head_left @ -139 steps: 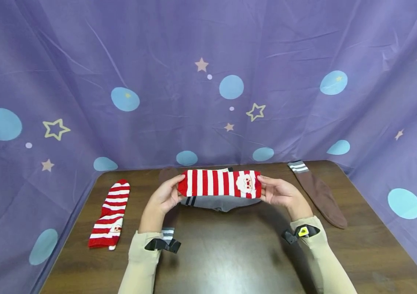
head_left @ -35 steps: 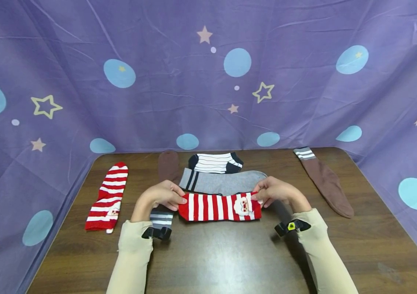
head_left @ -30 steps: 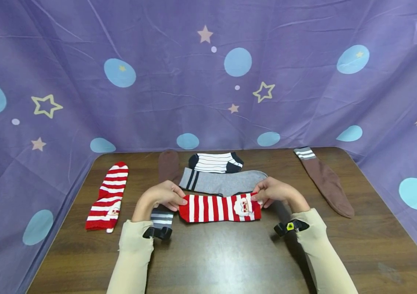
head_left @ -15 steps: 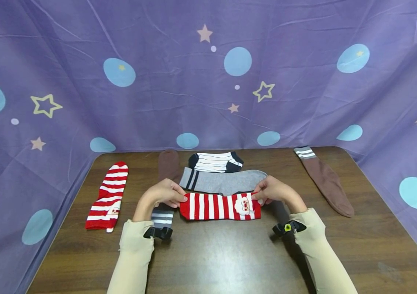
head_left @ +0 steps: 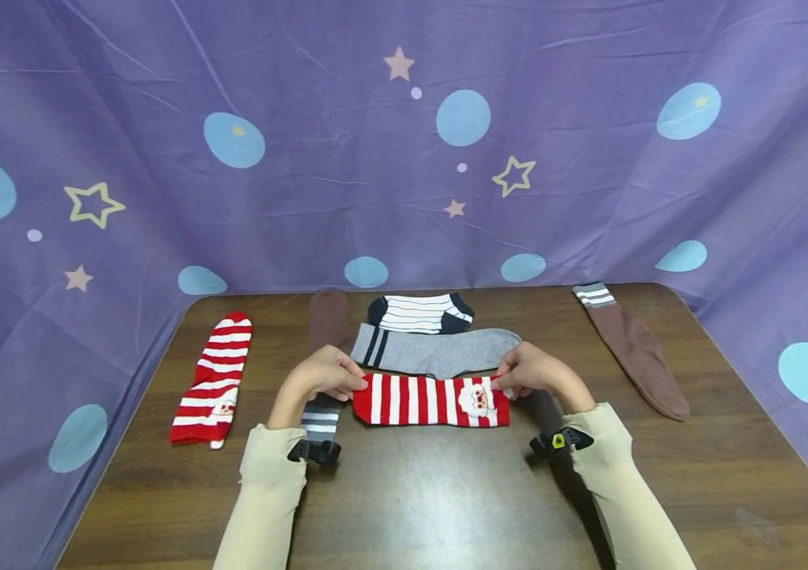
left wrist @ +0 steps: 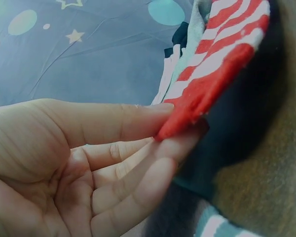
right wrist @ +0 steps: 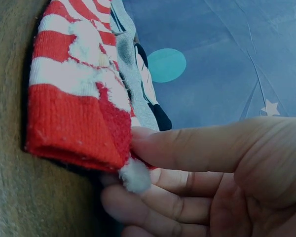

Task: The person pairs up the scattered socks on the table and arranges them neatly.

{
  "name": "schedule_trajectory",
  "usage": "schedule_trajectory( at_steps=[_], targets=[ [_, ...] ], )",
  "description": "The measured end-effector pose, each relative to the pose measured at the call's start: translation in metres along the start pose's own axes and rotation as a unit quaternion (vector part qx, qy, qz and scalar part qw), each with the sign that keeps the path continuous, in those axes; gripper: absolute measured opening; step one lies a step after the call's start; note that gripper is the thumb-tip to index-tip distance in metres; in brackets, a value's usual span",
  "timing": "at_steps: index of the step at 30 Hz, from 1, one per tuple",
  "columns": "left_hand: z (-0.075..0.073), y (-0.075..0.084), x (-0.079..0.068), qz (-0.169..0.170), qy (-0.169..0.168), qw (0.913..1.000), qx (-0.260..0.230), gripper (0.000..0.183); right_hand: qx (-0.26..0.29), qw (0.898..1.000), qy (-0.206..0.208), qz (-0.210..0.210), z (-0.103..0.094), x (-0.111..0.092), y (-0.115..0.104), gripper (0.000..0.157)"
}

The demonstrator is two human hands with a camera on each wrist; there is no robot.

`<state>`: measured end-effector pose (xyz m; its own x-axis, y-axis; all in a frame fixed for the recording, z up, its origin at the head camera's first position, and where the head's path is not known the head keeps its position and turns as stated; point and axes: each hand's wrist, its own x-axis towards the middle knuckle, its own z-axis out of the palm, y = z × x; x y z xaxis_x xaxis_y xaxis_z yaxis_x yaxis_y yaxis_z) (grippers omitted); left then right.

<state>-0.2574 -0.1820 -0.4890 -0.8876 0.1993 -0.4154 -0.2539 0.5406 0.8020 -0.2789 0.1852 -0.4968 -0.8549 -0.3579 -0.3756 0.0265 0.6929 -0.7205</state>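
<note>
A red-and-white striped sock (head_left: 414,400) with a bearded Santa face is stretched sideways between both hands, close over the table. My left hand (head_left: 324,375) pinches its red toe end between thumb and fingers, as the left wrist view of the sock (left wrist: 222,64) shows. At the cuff end my right hand (head_left: 537,372) pinches the upper corner, beside a white pompom (right wrist: 135,175). Just behind lies a grey sock (head_left: 439,352) with two black bands. A white ankle sock (head_left: 414,313) with black toe and heel lies farther back.
On the left lies a matching striped Santa sock (head_left: 214,380). A brown sock (head_left: 328,317) with grey-and-white cuff runs partly hidden under my left hand. Another brown sock (head_left: 635,352) lies at the right. The wooden table (head_left: 432,507) ends at a purple curtain (head_left: 332,174).
Since the oldest frame, both hands have lowered the striped sock and brought it nearer, uncovering the grey and white socks behind. Over the last second the hands barely move; the head view shifts slightly.
</note>
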Motion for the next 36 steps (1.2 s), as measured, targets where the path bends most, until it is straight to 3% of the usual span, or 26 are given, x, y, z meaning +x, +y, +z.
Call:
schedule_trajectory(
  at_steps=[10,21,28,33,36],
  targets=[
    [0.002,-0.006,-0.001,-0.011,0.063,0.9978,0.019,0.012,-0.062,0.998,0.024,0.008,0.009,0.0,-0.017,0.028],
    [0.02,0.008,0.009,0.005,0.077,0.9966,0.029,0.008,-0.088,0.994,0.048,0.037,0.002,-0.012,-0.005,0.024],
    [0.017,0.013,0.007,0.017,0.098,0.994,0.046,0.007,-0.109,0.992,0.056,0.035,0.0,-0.013,-0.011,0.022],
    [-0.001,0.012,-0.009,0.071,0.169,0.9803,0.073,0.011,-0.109,0.992,0.059,0.023,-0.003,-0.013,-0.03,0.016],
    [-0.014,0.013,-0.02,0.105,0.236,0.9621,0.089,0.014,-0.1,0.992,0.07,-0.004,-0.009,-0.012,-0.045,0.015]
  ],
)
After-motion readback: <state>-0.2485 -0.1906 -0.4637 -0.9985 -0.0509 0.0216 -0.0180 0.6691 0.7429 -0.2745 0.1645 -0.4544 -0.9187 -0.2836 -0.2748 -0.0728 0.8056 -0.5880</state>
